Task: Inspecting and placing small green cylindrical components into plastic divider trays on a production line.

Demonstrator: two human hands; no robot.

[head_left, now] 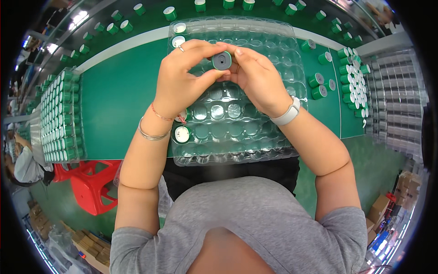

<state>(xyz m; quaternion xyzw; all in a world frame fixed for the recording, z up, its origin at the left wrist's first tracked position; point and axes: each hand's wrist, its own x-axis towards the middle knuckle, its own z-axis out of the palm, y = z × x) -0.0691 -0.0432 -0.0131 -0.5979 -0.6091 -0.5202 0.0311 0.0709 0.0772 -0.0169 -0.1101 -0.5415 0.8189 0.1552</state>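
Over the clear plastic tray (273,146), a short green cylinder with a grey end (222,60) is held between both my hands, its grey end face turned up toward me. My left hand (185,75) pinches it from the left with thumb and forefinger. From the right, my right hand (260,80) closes its fingers around the other side; some fingertips are hidden behind it. Along the tray's left column sit a few white-topped green cylinders (182,134), one partly covered by my left wrist.
Several loose green cylinders (320,92) lie right of the tray, beside a cluster of white-topped ones (353,82). Stacked clear trays (394,98) stand at far right. A filled tray (61,116) is at the left, above red stools (93,189). More cylinders ride a green belt (150,23) behind.
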